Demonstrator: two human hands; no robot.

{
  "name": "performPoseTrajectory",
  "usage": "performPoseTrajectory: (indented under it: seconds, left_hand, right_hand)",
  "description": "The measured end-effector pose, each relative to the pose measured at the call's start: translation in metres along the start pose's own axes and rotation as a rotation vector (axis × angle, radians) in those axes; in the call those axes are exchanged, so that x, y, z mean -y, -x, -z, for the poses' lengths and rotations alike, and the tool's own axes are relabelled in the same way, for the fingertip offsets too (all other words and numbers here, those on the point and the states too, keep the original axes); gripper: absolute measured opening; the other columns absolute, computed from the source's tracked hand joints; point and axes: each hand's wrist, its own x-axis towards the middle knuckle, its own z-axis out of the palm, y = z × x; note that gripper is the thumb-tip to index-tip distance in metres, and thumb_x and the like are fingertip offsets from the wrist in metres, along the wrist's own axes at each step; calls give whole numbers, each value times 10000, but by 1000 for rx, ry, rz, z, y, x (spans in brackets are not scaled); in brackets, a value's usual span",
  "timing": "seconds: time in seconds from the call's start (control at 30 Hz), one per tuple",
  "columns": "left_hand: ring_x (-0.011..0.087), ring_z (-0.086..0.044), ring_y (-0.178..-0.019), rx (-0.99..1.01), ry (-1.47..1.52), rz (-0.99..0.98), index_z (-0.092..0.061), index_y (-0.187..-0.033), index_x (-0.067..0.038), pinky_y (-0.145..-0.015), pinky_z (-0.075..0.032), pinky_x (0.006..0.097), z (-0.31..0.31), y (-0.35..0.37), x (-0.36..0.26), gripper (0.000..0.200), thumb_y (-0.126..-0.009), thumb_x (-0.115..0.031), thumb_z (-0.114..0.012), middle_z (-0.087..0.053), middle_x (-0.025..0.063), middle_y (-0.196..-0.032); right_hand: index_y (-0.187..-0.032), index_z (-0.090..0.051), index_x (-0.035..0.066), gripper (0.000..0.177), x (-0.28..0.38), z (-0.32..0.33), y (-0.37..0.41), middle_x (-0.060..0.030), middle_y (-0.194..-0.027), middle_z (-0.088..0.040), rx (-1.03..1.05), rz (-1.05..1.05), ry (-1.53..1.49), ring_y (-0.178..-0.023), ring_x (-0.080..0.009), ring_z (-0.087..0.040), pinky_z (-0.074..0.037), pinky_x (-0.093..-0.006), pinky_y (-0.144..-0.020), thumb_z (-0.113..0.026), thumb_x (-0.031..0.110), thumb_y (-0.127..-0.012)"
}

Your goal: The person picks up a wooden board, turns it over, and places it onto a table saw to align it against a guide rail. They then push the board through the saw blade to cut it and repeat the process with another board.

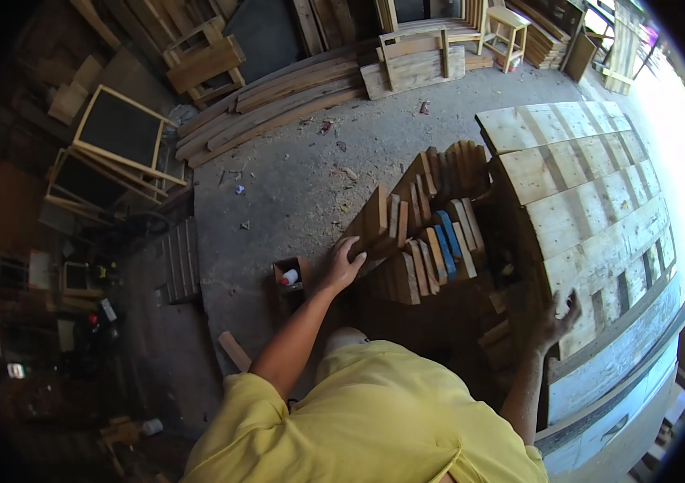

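Note:
My left hand [344, 266] reaches forward to the near end of a brown wooden board [373, 216], thumb and forefinger apart and fingertips right at its lower corner. That board leans at the left of a row of short planks [431, 262] standing on edge, two with blue faces [446, 248]. Off to the right, my right hand [556, 324] is raised with fingers apart and loosely bent, nothing visible in it. It overlaps the near-left edge of a slatted wooden bench top [592, 205].
A small box [300, 272] with a white, red-tipped bottle stands on the concrete floor left of my arm. Long boards [294, 101] lie along the back. Framed dark panels [121, 129] lean at the left. A wooden stool [507, 34] stands far back.

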Motion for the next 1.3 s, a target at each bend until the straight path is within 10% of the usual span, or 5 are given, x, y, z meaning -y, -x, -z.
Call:
performPoseTrajectory:
  seconds: [0.27, 0.43, 0.73, 0.93, 1.3]
  left_hand:
    - [360, -378, -1357, 242, 14, 41, -351, -1448, -42, -1105, -336, 455, -13, -158, 21, 790, -855, -451, -674, -377, 221, -1463]
    - [372, -199, -1448, 465, 81, 170, -116, -1535, -78, -1173, -225, 450, -49, -177, 35, 976, -854, -546, -636, -182, 221, -1566]
    - [297, -276, -1429, 332, 387, 50, -201, -1521, -42, -1148, -251, 376, 45, -132, 95, 844, -899, -369, -668, -291, 201, -1536]
    - [249, -361, -1378, 248, 595, 372, -240, -1517, -78, -1113, -301, 342, 143, -108, 136, 754, -907, -269, -640, -361, 157, -1501]
    - [332, -412, -1334, -47, 290, 566, -233, -1507, -81, -1064, -378, 422, 159, -109, 113, 998, -770, -503, -756, -364, 202, -1477]
  right_hand:
    - [-1057, -650, 34, 247, 228, -125, 91, -139, -994, -625, 666, 38, -183, -844, -296, -630, -496, -373, -800, -694, 147, -842]
    - [-1092, -644, 39, 353, 255, -169, 107, -196, -1093, -622, 981, 166, 43, -1031, -380, -606, -478, -457, -901, -648, 275, -829]
    - [-1339, -414, -53, 695, 250, -268, 108, -273, -1196, -572, 1039, 142, 390, -1124, -422, -557, -457, -467, -953, -660, 337, -819]
    - [-1292, -382, -12, 682, 242, -291, 127, -272, -1183, -558, 1052, 53, 325, -1093, -428, -567, -487, -481, -890, -714, 309, -791]
    - [-1390, -396, 12, 720, 330, -289, 182, -238, -1291, -534, 1339, -5, -472, -1195, -405, -526, -450, -442, -1001, -715, 337, -831]
